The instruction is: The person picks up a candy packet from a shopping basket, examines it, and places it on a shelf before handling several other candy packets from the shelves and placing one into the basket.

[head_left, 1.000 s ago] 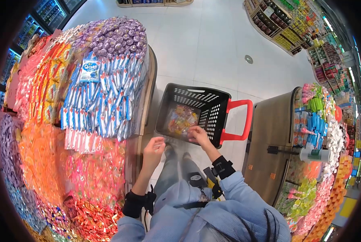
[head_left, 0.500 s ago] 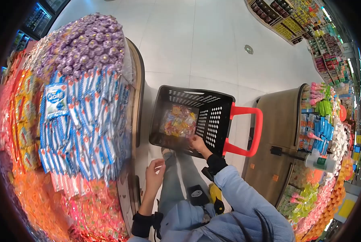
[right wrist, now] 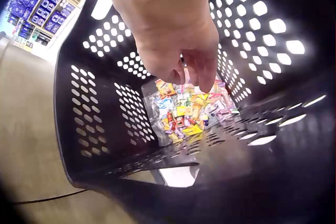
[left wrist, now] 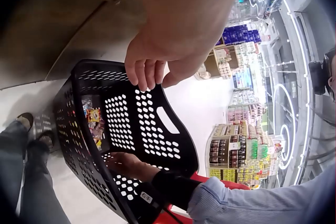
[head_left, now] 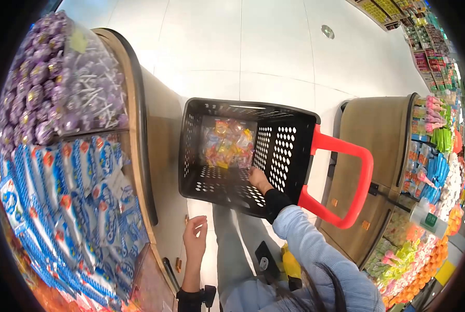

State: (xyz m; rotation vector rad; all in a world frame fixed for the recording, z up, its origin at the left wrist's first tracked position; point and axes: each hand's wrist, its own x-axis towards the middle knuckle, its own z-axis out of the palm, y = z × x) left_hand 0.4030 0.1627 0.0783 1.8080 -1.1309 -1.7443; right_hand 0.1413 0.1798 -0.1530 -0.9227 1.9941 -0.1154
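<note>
A clear bag of assorted wrapped candies [head_left: 226, 144] lies in the bottom of a black perforated shopping basket [head_left: 211, 195]. My right hand [head_left: 260, 179] reaches into the basket near the handle side. In the right wrist view its bent fingers [right wrist: 206, 74] overlap the upper edge of the candy bag [right wrist: 184, 109]; I cannot tell whether they pinch its plastic. My left hand [head_left: 195, 231] hovers outside the basket, between its near edge and the left display, with loosely bent fingers and nothing in them. In the left wrist view the left hand [left wrist: 157, 50] overlaps the basket rim.
At left stands a candy display [head_left: 133, 104] with purple lollipops [head_left: 40, 93] and blue-white packets [head_left: 71, 192]. A wooden display [head_left: 372, 135] of bright sweets is at right. The basket's red handle [head_left: 365, 182] points towards it. Pale floor tiles [head_left: 274, 47] stretch ahead.
The view has shifted closer over the basket, which looks larger. The right hand has reached further inside beside the candy bag. The left hand stays low outside, fingers still loose.
</note>
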